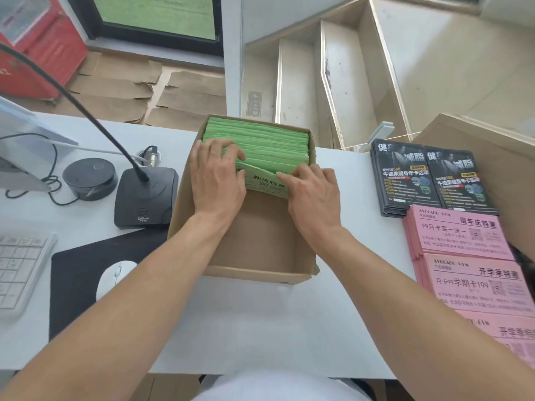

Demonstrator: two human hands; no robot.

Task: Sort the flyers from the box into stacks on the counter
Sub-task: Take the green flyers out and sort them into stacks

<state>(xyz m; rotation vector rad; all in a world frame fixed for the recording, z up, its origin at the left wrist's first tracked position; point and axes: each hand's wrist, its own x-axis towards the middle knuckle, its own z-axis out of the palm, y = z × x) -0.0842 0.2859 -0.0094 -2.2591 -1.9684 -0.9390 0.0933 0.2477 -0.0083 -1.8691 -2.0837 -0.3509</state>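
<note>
Two flyer stacks (pixel 428 180) on white counter (pixel 254 322)

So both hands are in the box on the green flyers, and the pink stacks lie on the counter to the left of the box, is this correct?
Not quite. Both hands, left and right, are in the box on the green flyers, but the head view shows the pink stacks on the counter to the right of the box.

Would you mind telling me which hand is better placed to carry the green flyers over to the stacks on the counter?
Probably the right hand. It already grips the front green flyers in the box, and the pink stacks and black stacks lie on its side. The left hand would cross over.
</note>
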